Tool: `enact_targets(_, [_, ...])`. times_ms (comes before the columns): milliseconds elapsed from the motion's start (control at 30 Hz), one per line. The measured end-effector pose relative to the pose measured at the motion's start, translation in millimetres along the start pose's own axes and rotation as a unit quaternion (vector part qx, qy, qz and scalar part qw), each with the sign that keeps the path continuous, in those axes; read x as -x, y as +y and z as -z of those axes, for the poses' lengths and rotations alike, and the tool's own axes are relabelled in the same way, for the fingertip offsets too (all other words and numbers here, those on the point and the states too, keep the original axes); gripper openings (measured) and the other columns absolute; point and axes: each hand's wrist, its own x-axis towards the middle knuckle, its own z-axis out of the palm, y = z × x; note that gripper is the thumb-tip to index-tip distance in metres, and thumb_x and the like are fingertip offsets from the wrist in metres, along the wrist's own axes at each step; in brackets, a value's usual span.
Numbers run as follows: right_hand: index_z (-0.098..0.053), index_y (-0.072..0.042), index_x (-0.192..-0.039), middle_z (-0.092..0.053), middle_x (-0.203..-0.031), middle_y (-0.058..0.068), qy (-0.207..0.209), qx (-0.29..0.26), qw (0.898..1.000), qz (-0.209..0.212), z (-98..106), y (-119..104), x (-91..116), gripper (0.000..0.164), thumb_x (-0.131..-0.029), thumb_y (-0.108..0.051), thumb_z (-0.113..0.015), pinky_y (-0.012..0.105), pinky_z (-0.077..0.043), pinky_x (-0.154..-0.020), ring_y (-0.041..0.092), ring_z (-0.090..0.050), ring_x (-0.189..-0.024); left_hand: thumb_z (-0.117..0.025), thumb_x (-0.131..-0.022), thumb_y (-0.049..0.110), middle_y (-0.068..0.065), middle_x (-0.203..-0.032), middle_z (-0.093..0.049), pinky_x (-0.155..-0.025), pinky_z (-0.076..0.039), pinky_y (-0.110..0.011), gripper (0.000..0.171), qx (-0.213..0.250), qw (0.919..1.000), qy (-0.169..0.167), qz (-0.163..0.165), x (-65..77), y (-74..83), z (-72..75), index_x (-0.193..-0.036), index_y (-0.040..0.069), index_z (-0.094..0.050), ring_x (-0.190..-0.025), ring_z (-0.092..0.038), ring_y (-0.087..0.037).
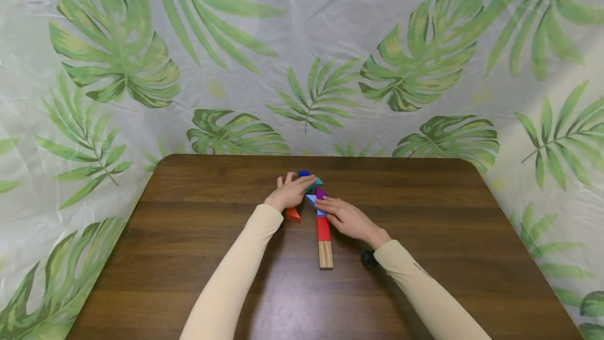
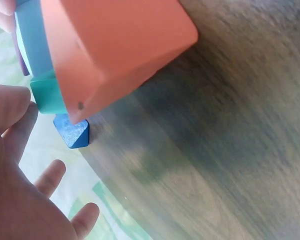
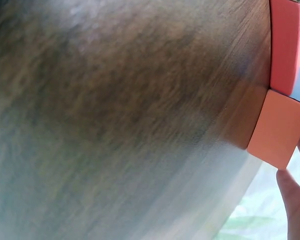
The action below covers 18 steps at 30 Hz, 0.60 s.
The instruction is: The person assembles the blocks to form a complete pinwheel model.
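Observation:
My left hand [image 1: 289, 193] pinches a teal block [image 2: 49, 95] between thumb and forefinger, its other fingers spread. Beyond that hand sits a dark blue block [image 1: 304, 173], and an orange wedge [image 1: 293, 215] lies by its wrist. My right hand [image 1: 350, 218] reaches over the row with fairly straight fingers, their tips at a purple block [image 1: 321, 193] and a light blue triangle [image 1: 311, 200]. In the right wrist view its fingertips touch an orange block [image 3: 279, 129], which the hand hides from the head view. A red block [image 1: 323, 229] adjoins the row's near part.
A plain wooden block [image 1: 325, 254] forms the near end of the row. All of this lies on a brown wooden table [image 1: 212, 256]. Behind its far edge hangs a leaf-patterned cloth [image 1: 325, 25]. A dark band [image 1: 369, 259] shows at my right wrist.

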Motion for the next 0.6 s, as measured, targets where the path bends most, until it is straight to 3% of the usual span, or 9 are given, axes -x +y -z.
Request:
enact_targets(233, [-0.048, 0.0, -0.139, -0.044, -0.144, 0.01, -0.005, 0.002, 1.0, -0.011, -0.6, 1.0, -0.1, 0.042, -0.099, -0.01, -0.048, 0.05, -0.026, -0.107, 0.029, -0.034, -0.136, -0.04, -0.103, 0.013, 0.002, -0.154, -0.027, -0.098, -0.02, -0.051, 0.048, -0.024, 0.9996, 0.011, 0.002, -0.3, -1.4, -1.4, -0.15, 0.018, -0.034, -0.135, -0.02, -0.031])
enact_targets(600, [-0.049, -0.002, -0.139, -0.045, -0.144, 0.01, -0.006, 0.003, 1.0, -0.019, -1.7, 1.4, 0.4, 0.042, -0.098, -0.01, -0.05, 0.049, -0.026, -0.107, 0.029, -0.035, -0.136, -0.045, -0.102, 0.015, -0.001, -0.148, -0.036, -0.093, -0.028, -0.047, 0.041, 0.006, 0.9986, 0.051, 0.015, 14.0, -13.8, -7.1, -0.143, 0.015, -0.046, -0.128, -0.03, -0.031])
